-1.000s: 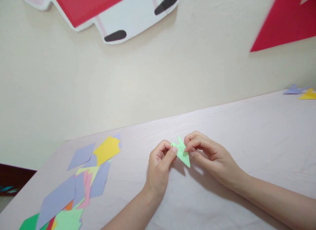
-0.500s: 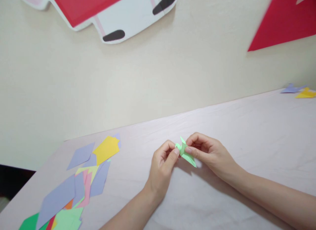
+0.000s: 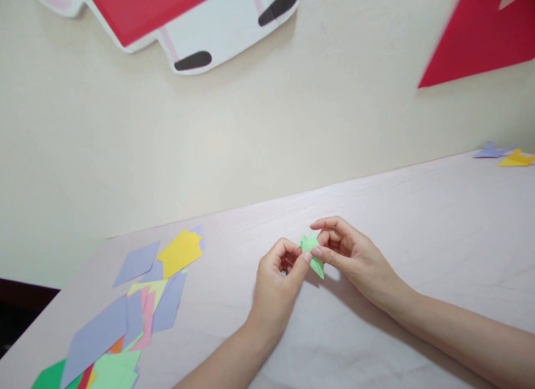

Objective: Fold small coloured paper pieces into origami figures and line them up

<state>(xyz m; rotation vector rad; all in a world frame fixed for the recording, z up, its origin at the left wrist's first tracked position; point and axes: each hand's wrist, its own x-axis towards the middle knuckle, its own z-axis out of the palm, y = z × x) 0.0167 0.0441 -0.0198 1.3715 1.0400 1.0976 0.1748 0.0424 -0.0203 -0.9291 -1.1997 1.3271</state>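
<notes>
A small folded light-green paper figure (image 3: pixel 312 254) is held just above the pale table (image 3: pixel 418 238), near its middle. My left hand (image 3: pixel 279 283) pinches its left side between thumb and curled fingers. My right hand (image 3: pixel 355 258) pinches its right side with thumb and fingertips, the index finger raised a little above. Most of the figure is hidden between the fingers; one pointed tip sticks out downward.
Loose coloured paper sheets (image 3: pixel 125 316) in lilac, yellow, pink and green lie spread at the table's left end. A folded lilac piece (image 3: pixel 491 151) and a folded yellow piece (image 3: pixel 516 158) lie at the far right by the wall. Red and white decorations (image 3: pixel 188 21) hang on the wall.
The green figure has turned between the fingers, so its long tip now points more steeply down. My right index finger has lifted, and both hands shifted slightly.
</notes>
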